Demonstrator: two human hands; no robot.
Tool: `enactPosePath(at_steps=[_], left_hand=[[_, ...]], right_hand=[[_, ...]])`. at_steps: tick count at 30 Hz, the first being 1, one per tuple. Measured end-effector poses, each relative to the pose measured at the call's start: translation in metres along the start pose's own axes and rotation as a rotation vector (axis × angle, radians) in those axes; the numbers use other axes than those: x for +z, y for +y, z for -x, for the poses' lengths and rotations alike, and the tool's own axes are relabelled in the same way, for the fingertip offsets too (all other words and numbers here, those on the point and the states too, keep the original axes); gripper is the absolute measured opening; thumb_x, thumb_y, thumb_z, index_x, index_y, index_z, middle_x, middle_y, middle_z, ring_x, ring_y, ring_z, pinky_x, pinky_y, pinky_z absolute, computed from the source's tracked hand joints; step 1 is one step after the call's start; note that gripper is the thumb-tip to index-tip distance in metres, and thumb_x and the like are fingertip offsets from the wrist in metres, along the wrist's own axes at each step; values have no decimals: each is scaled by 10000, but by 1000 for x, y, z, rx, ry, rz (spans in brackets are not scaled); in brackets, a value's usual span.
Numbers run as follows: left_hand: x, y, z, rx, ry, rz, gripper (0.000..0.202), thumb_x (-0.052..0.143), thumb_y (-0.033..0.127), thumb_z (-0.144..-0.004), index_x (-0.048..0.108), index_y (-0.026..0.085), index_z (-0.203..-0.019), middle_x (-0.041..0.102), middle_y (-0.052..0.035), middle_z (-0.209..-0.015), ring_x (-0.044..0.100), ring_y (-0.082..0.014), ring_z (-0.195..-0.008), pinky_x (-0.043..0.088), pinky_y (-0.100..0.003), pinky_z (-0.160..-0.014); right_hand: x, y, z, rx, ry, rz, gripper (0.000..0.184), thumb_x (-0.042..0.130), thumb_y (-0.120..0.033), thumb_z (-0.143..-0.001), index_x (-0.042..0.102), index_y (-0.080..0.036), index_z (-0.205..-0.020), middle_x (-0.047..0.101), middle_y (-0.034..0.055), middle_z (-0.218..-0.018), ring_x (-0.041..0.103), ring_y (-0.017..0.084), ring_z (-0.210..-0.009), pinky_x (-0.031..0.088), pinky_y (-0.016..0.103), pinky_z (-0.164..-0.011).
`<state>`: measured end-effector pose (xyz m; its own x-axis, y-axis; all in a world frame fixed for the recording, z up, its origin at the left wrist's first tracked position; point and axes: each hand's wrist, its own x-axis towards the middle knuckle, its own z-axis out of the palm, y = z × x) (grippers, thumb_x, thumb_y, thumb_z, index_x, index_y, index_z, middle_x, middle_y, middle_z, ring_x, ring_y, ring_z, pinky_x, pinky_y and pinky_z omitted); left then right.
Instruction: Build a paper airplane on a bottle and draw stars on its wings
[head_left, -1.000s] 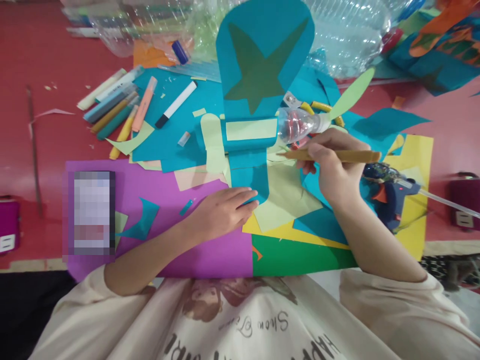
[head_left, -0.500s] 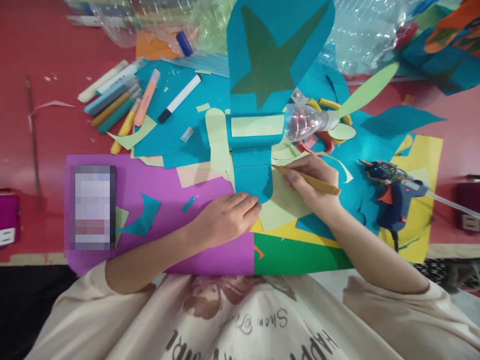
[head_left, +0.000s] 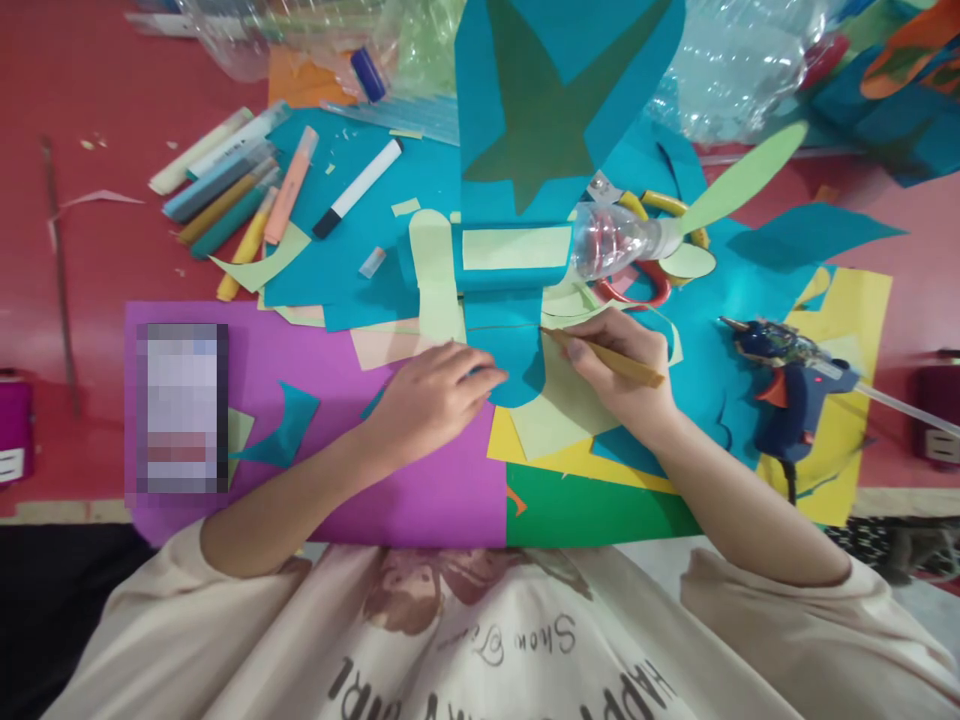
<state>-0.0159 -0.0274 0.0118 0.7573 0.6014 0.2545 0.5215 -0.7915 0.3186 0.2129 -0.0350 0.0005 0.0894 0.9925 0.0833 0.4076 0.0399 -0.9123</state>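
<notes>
My right hand (head_left: 634, 365) grips a brown marker (head_left: 619, 365), its tip at the right edge of a rounded blue paper tab (head_left: 517, 360). A thin line crosses the tab there. My left hand (head_left: 439, 395) has its fingers loosely stretched out at the tab's lower left edge, holding nothing; whether the fingertips touch the paper I cannot tell. Above the tab sits a rolled blue paper band with a pale green strip (head_left: 516, 249), and beyond it a blue paper piece with a dark star shape (head_left: 540, 110). A bottle neck (head_left: 615, 243) lies beside the band.
A glue gun (head_left: 795, 385) lies to the right. Red-handled scissors (head_left: 641, 290) are partly under the bottle neck. Several markers (head_left: 225, 185) lie at upper left, and a blurred phone (head_left: 184, 405) on purple paper (head_left: 300, 340). Clear plastic bottles (head_left: 742, 70) stand at the back.
My left hand has moved up and left, its fingers lifting and loosening from the blue tab. The marker has shifted slightly left, its tip still near the tab's right edge.
</notes>
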Motion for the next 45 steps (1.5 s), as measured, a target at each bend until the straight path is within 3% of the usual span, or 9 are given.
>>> enactPosePath(at_steps=[3,7,18,33,40,45], left_hand=[[-1,-6,-2,-170,-77,-4,271,620,225,-919,622,175,-1185,685,-93,-1181,671,-257,-1025,542,-372,-839],[-3,-8,-3,-236,-148,49,409,657,241,-892,561,187,-1286,629,-94,-1319,605,-286,-1192,477,-434,-1000],[-1,-9,-1,-210,-116,71,387,602,251,-920,540,177,-1294,630,-114,-1313,616,-282,-1174,476,-420,-983],[-3,-13,-3,-197,-141,125,423,634,240,-900,524,167,-1302,636,-102,-1317,614,-290,-1183,498,-419,-945],[-3,-15,-3,-225,-133,177,375,443,110,-938,537,172,-1295,643,-90,-1310,621,-262,-1184,505,-414,-947],[-3,-15,-3,-233,-138,172,389,430,100,-929,543,180,-1293,648,-86,-1303,619,-261,-1185,506,-417,-944]], right_hand=[[0,-1,1,-13,-15,21,103,611,-287,-736,599,-199,-684,604,-22,-538,508,100,-454,395,227,-443],[2,-2,4,-37,-45,40,87,590,-258,-756,602,-198,-694,613,-22,-546,517,100,-463,397,223,-446],[6,-7,13,-69,-152,43,73,609,-235,-781,627,-192,-724,618,-28,-541,464,71,-411,356,196,-392],[11,-16,22,-159,-278,93,91,562,-218,-816,614,-191,-747,659,-1,-592,523,77,-451,384,186,-415],[14,-18,25,-295,-313,111,95,552,-199,-846,615,-197,-775,706,13,-671,569,81,-483,428,182,-448],[16,-16,27,-347,-324,159,94,560,-212,-861,624,-198,-794,678,7,-620,590,94,-499,460,186,-478]])
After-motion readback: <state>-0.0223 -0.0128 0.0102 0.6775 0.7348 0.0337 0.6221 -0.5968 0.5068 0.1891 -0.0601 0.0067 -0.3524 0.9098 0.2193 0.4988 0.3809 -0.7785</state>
